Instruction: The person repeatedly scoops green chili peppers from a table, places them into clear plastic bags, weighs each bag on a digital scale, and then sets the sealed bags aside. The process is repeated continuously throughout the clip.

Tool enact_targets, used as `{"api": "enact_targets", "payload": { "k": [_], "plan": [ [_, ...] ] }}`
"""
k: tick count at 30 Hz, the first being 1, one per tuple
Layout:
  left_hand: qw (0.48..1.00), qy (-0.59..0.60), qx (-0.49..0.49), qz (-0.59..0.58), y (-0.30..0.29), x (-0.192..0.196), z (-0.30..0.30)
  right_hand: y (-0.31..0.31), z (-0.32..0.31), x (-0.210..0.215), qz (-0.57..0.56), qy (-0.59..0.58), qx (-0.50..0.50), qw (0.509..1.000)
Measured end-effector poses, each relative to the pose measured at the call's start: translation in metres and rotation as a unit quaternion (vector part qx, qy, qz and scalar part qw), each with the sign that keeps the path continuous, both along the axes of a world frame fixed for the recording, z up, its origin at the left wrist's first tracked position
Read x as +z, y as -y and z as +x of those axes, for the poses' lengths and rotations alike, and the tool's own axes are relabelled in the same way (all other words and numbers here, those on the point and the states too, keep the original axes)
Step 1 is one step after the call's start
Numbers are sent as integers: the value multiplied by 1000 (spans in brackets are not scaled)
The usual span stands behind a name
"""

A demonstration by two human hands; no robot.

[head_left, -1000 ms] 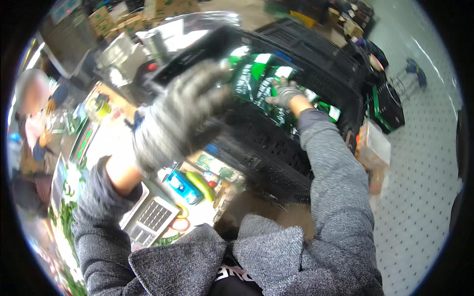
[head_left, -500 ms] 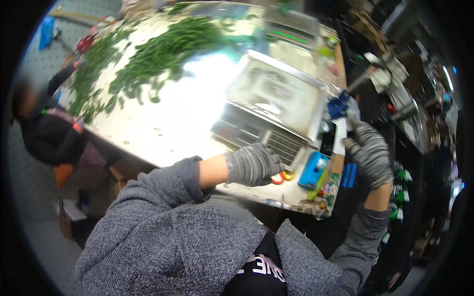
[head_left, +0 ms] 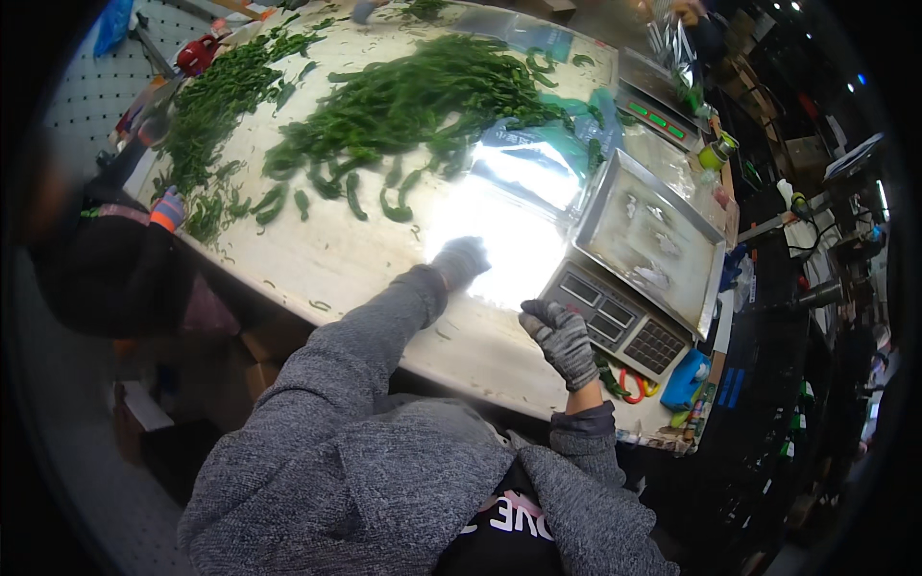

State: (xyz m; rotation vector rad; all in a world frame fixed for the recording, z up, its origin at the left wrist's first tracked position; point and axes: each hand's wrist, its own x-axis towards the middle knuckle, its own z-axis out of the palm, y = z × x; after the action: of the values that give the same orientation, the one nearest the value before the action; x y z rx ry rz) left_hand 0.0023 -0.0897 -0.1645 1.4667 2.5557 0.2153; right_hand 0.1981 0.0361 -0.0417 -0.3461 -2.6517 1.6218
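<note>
Two gloved hands, left and right, hover empty near a grey scale.

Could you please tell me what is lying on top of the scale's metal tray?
The metal tray shows only a few pale scraps or smudges; no peppers lie on it. What they are is unclear.

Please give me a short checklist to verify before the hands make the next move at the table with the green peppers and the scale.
1. Left hand free, empty: ok, glove flat on table.
2. Right hand empty: ok, beside scale keypad.
3. Scale tray free of peppers: ok, only small scraps.
4. Green peppers within reach: ok, piled ahead.
5. Spot under left hand visible: not ok, glare.
6. Scale display readable: cannot tell.
</note>
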Motion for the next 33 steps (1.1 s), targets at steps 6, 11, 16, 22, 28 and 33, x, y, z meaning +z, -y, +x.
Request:
{"api": "enact_targets", "payload": {
  "k": [6,11,16,22,28,33],
  "plan": [
    [980,182,25,-70,-12,44,-14,30,8,0,-46,61,-96,992],
    [987,73,-80,119,7,24,-14,53,8,5,-156,81,-113,978],
    [983,124,-93,-97,-16,15,-27,59,4,2,-108,101,-76,986],
    [930,-144,-331,-75,-3,21,-29,56,7,-24,-149,101,-54,982],
    [949,-86,-302,-32,-7,-58,-57,62,4,-18,-145,117,-7,982],
    [977,-3,-137,161,-14,45,-13,49,6,-33,-403,30,-125,906]
  ]
}}
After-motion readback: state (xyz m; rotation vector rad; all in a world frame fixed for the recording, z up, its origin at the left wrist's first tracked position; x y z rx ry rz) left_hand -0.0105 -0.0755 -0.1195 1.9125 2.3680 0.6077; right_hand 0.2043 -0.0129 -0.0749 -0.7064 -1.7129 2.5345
